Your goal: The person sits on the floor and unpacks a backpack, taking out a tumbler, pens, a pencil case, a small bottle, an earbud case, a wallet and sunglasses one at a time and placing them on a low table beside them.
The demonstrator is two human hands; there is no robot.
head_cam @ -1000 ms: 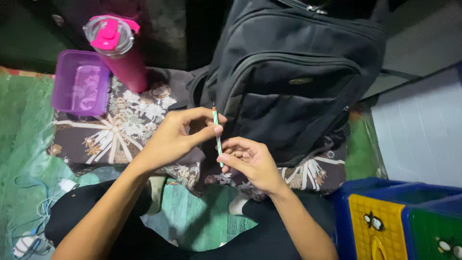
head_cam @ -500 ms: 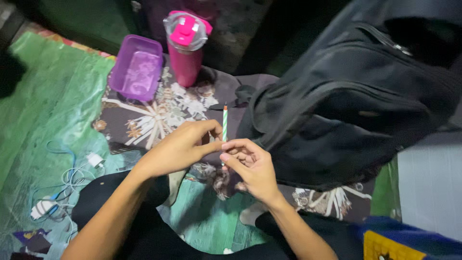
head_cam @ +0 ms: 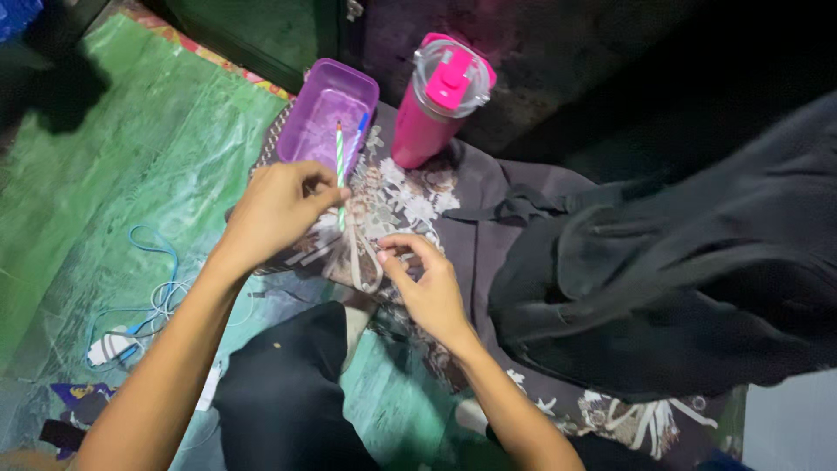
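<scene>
**Striped pencil held upright over a flowered cloth**

At the bottom of the frame the person's dark-clad legs (head_cam: 288, 392) sit on a green mat (head_cam: 105, 174), with both bare forearms running up from the lower edge toward the middle. At the lower left, on the mat, lies a tangle of white and blue cable (head_cam: 144, 301) with a small white plug at its end

Left of centre, the left hand (head_cam: 277, 209) is closed, with the fingers pinching a thin green-and-white striped pencil (head_cam: 340, 161). The pencil stands nearly upright, its tip pointing toward the top of the frame, its lower end hidden behind the fingers. Just below and to the right, the right hand (head_cam: 427, 283) is half curled, fingertips drawn together just above a dark cloth printed with pale flowers (head_cam: 397, 196); whether it grips anything cannot be told. The two hands are near each other but apart

The flowered cloth spreads under both hands and on toward the lower right. On its right side, filling the right half of the frame, slumps a large black backpack (head_cam: 680, 288)

Farther up, in the upper middle, a shallow purple plastic box (head_cam: 327, 118) sits open behind the pencil, with a blue pen (head_cam: 360, 131) lying in it. Just right of the box stands a pink bottle (head_cam: 432, 109) with a clear lid and pink flip cap
</scene>
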